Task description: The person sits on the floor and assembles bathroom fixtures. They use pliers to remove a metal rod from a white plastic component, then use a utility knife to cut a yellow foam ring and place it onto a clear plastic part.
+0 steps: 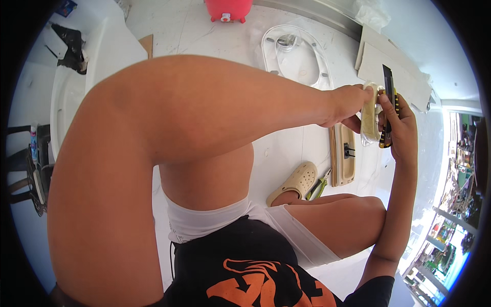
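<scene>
My left hand reaches across from the left, its fingers closed on a pale yellow oblong piece wrapped in clear plastic. Right beside it, my right hand grips a black and yellow utility knife held upright, its dark blade end pointing up. The knife is very close to the wrapped piece; I cannot tell whether its blade touches the plastic. Some fingers of both hands are hidden behind what they hold.
Below my hands lie a beige oblong part with a black fitting and green-handled pliers, near my beige clog. Farther off are a white oval seat ring, a red rounded container, and cardboard. White fixtures stand left.
</scene>
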A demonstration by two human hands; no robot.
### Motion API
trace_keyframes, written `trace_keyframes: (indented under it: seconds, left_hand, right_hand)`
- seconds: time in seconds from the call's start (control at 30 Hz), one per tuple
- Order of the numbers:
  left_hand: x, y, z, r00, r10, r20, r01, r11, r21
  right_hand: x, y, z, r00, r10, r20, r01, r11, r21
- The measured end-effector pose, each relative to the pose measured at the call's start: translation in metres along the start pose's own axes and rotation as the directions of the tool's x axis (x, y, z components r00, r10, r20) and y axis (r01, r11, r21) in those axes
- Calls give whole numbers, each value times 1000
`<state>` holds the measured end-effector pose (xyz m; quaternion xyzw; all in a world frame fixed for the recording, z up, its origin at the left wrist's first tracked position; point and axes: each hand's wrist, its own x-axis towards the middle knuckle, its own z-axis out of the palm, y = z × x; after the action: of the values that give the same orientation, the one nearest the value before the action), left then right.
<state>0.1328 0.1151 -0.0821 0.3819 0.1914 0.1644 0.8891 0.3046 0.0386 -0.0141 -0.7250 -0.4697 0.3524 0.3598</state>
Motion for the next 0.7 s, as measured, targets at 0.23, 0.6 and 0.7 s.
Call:
trace_keyframes:
  seconds: [0.23,0.6,0.7]
  left_hand:
    - [-9,56,1,984,174,-49,-180,966,-188]
    - [-24,75,-17,979,109,-175,-137,978,-157]
    - [-23,72,-14,975,114,-188,-156,961,-227]
  right_hand:
    - [-22,-34,15,920,-385,-73,380,922,-75]
    - [-25,-52,31,899,-428,90,420,903,89]
    - [-28,-53,36,820,-566,83,563,824,59]
